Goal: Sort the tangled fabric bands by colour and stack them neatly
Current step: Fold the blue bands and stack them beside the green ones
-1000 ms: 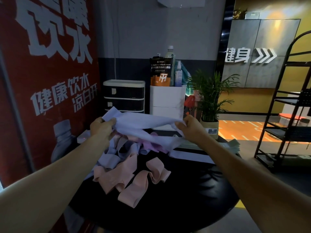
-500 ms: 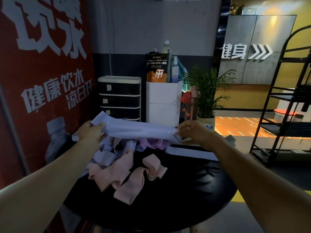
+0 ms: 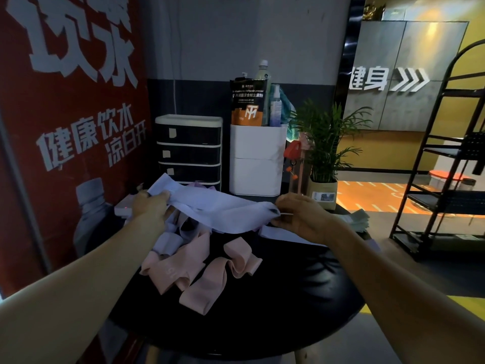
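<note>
A pale lavender fabric band [image 3: 217, 208] is stretched between my hands above the round black table [image 3: 275, 306]. My left hand [image 3: 151, 206] grips its left end and my right hand [image 3: 299, 214] pinches its right end. Below it lies a tangle of lavender bands [image 3: 170, 239] and several pink bands [image 3: 207, 271] on the table's left half. A flat lavender band [image 3: 278, 233] lies on the table behind my right hand, partly hidden by it. Purple bands [image 3: 195, 185] peek out behind the held band.
A black and white drawer unit [image 3: 189, 151] and a white box [image 3: 258, 158] with bottles stand behind the table. A potted plant [image 3: 324, 151] sits at the back right. A red poster wall runs along the left. A black metal rack [image 3: 446, 166] stands to the right.
Both hands have lowered the lavender band towards the table and drawn it flatter and longer between them. The view has shifted slightly.
</note>
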The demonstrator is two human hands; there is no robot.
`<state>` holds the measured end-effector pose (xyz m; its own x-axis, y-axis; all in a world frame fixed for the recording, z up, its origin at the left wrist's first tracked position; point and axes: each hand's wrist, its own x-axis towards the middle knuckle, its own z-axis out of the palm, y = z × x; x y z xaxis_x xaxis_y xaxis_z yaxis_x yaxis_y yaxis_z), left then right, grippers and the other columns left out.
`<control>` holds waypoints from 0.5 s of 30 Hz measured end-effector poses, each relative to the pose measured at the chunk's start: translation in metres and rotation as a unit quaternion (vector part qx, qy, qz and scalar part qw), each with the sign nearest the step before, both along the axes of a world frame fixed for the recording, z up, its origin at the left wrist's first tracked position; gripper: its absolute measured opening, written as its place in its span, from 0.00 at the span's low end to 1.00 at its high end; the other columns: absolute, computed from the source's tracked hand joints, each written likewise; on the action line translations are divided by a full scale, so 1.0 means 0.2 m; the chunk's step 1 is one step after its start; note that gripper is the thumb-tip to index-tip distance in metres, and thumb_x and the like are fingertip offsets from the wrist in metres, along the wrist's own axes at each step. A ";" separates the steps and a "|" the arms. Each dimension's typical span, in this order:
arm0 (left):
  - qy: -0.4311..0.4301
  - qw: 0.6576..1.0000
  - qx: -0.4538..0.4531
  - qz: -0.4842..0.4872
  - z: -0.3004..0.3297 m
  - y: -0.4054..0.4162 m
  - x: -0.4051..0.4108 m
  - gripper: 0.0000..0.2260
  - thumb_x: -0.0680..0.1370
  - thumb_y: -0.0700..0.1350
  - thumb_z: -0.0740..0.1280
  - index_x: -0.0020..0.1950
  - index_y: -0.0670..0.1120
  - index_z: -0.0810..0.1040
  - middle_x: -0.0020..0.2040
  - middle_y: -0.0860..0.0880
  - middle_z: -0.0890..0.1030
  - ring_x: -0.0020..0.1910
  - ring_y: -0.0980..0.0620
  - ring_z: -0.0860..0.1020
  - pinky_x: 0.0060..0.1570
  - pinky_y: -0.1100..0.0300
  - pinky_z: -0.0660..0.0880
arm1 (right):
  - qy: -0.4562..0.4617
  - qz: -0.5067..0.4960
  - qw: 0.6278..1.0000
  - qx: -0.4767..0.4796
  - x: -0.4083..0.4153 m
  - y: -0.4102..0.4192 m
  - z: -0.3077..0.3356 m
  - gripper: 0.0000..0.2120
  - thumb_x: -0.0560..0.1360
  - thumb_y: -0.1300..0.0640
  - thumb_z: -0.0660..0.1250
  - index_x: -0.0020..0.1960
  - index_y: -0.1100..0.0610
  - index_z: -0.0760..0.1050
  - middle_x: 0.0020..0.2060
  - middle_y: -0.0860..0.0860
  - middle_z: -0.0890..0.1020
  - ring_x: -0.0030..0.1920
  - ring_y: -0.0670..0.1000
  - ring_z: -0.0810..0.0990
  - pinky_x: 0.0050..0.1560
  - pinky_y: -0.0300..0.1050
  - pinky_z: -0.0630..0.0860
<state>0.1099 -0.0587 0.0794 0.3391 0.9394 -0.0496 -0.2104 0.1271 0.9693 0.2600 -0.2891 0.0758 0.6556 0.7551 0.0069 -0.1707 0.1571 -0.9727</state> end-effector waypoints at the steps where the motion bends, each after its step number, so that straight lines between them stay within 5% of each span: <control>1: -0.001 1.000 -0.005 -0.001 0.00 0.00 0.00 0.17 0.80 0.35 0.61 0.69 0.38 0.66 0.69 0.38 0.68 0.65 0.40 0.71 0.52 0.55 0.72 | 0.000 0.005 1.000 0.005 0.00 0.00 0.00 0.09 0.77 0.69 0.59 0.40 0.64 0.73 0.38 0.59 0.76 0.39 0.54 0.77 0.42 0.44 0.81; 7: 0.006 1.000 -0.010 -0.005 -0.01 0.02 -0.03 0.17 0.79 0.35 0.62 0.68 0.38 0.67 0.68 0.38 0.70 0.64 0.39 0.72 0.52 0.54 0.73 | -0.062 0.004 0.995 -0.081 0.00 -0.01 -0.01 0.08 0.74 0.70 0.65 0.37 0.62 0.73 0.36 0.55 0.76 0.40 0.50 0.77 0.42 0.39 0.81; 12: 0.007 1.000 -0.009 -0.015 -0.02 0.04 -0.06 0.18 0.79 0.34 0.62 0.69 0.37 0.67 0.67 0.37 0.70 0.62 0.39 0.72 0.54 0.52 0.74 | -0.090 -0.111 0.984 -0.109 0.01 0.00 -0.01 0.12 0.75 0.65 0.66 0.34 0.58 0.70 0.33 0.54 0.74 0.35 0.49 0.74 0.36 0.40 0.73; 15: 0.004 1.000 -0.001 -0.026 -0.02 0.02 -0.05 0.18 0.78 0.34 0.63 0.68 0.38 0.68 0.65 0.38 0.71 0.55 0.44 0.73 0.52 0.54 0.73 | -0.197 -0.228 0.939 -0.164 0.04 0.03 -0.01 0.13 0.76 0.64 0.63 0.34 0.60 0.69 0.33 0.57 0.73 0.35 0.54 0.73 0.34 0.45 0.67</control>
<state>0.0992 -0.0537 0.0755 0.3876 0.9202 -0.0542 -0.1959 0.1397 0.9706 0.2687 -0.2836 0.0730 0.9067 0.4004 0.1324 0.2245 -0.1925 -0.9553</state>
